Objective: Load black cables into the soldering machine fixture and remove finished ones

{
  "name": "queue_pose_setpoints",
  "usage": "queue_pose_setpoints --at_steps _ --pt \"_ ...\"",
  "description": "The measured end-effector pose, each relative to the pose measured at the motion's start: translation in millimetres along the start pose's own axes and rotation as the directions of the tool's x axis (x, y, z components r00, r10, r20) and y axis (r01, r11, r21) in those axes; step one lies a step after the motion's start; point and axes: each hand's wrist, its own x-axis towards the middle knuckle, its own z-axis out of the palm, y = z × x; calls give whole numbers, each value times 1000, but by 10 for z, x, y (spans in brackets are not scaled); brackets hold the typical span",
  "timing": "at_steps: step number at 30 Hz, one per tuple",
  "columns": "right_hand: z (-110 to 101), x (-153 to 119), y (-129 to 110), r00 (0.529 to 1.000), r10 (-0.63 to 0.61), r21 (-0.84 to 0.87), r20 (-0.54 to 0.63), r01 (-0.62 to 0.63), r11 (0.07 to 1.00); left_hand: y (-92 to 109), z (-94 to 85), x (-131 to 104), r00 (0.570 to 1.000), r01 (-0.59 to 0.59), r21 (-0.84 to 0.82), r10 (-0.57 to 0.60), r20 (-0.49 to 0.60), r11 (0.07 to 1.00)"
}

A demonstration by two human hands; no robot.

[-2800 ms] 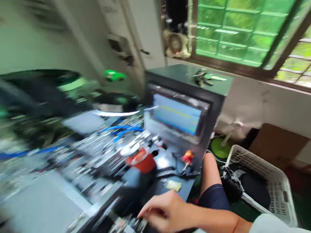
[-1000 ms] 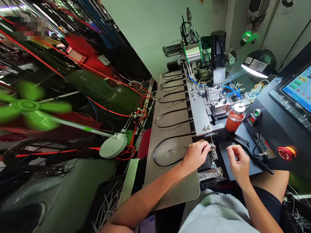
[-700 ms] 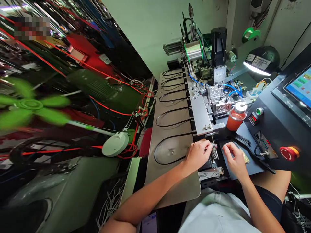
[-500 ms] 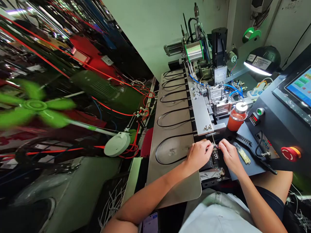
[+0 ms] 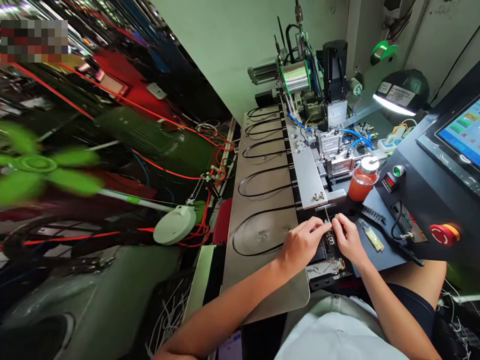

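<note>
My left hand [image 5: 304,243] is closed in a pinch over the small metal fixture [image 5: 329,241] at the machine's near end. Close beside it on the right, my right hand [image 5: 347,237] has its fingers pressed together at the same spot. Whatever the fingertips hold is too small and hidden to name. Just beyond them is the end of a flat metal bar [image 5: 309,181] with screws. Black cable loops [image 5: 258,231] lie on the metal plate [image 5: 270,295] left of my hands, their ends running to the bar.
A jar of red liquid [image 5: 362,184], a black brush [image 5: 390,235] and a small clear packet [image 5: 371,235] are right of my hands. Farther right is a control panel with a red emergency button [image 5: 444,235]. A lamp [image 5: 403,92] shines above; a green fan [image 5: 37,164] is at left.
The whole view has shifted slightly. My hands remain at the fixture, with their fingertips now closer together and my left thumb stretched further toward the right hand.
</note>
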Motion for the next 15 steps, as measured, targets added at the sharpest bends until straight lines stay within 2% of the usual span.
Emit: queue_pose_setpoints --at_steps 3,7,10,15 --pt "10 -3 11 1000 24 47 -3 -24 999 -12 -4 -9 996 -87 118 88 -3 989" --pt "19 -7 13 999 44 80 -22 -42 996 -1 -36 34 981 -190 185 176 85 964" --pt "21 -9 17 999 39 85 -24 -37 996 -19 -54 45 960 -275 229 256 109 934" --pt "33 -8 21 999 33 71 -43 -30 997 -63 -51 65 954 -291 205 269 130 935"
